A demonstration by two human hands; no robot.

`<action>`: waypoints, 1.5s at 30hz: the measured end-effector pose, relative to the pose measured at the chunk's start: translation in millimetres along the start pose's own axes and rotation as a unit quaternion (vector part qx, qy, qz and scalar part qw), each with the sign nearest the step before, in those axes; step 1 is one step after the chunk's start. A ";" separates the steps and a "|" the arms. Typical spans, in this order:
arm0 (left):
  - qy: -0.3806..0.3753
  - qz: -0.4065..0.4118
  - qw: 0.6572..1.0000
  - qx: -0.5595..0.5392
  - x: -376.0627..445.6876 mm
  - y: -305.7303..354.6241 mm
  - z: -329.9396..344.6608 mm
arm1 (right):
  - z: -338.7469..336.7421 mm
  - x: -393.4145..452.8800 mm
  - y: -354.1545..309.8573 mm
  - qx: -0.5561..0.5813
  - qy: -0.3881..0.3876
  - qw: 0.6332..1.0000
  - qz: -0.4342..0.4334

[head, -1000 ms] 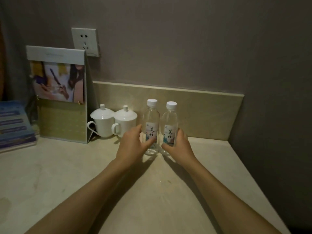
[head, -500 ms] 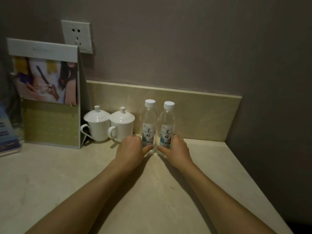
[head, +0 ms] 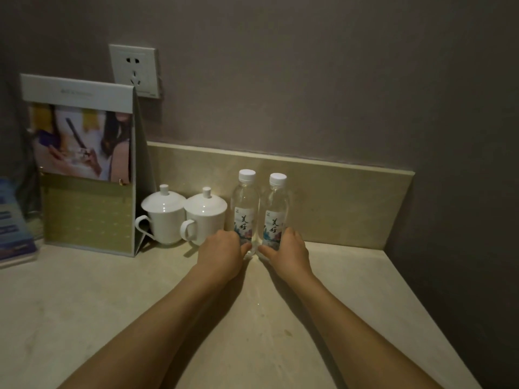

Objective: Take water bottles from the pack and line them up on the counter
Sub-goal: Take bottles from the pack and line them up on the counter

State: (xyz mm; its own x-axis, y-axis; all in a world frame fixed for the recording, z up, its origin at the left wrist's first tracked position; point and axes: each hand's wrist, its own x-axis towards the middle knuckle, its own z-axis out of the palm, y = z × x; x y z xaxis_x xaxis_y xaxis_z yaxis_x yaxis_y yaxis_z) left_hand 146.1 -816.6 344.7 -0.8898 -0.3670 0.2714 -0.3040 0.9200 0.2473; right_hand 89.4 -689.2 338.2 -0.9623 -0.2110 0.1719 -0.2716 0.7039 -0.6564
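Two clear water bottles with white caps and printed labels stand upright side by side on the beige counter (head: 252, 332), close to the low backsplash. My left hand (head: 222, 252) wraps the base of the left bottle (head: 245, 204). My right hand (head: 289, 252) wraps the base of the right bottle (head: 276, 209). The two bottles nearly touch. No bottle pack is in view.
Two white lidded cups (head: 163, 214) (head: 205, 217) stand just left of the bottles. A standing display card (head: 84, 164) is further left, with blue leaflets (head: 14, 228) at the left edge. A wall socket (head: 134, 70) is above. The side wall closes the counter on the right.
Both hands have pushed the two bottles back toward the backsplash and closer together, sliding down to grip their bases.
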 end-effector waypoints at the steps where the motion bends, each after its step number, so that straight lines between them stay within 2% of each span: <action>1: -0.004 -0.002 1.000 0.003 1.2 0.8 0.2 | 0.4 1.2 -0.8 0.001 -0.001 1.000 0.001; 31: 0.025 -0.052 0.998 0.001 16.7 6.5 9.1 | 11.4 16.7 -13.6 0.020 0.011 1.000 0.020; 45: -0.010 -0.061 0.998 0.003 20.7 8.7 5.2 | 14.7 15.7 -15.8 -0.002 0.016 1.000 0.022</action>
State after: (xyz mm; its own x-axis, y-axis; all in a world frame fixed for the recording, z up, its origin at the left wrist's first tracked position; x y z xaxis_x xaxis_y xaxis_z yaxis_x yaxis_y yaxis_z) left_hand 123.3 -815.4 347.6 -0.8532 -0.4728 0.2203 -0.4118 0.8698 0.2719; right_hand 78.8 -713.6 340.4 -0.9734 -0.1569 0.1667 -0.2284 0.7149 -0.6608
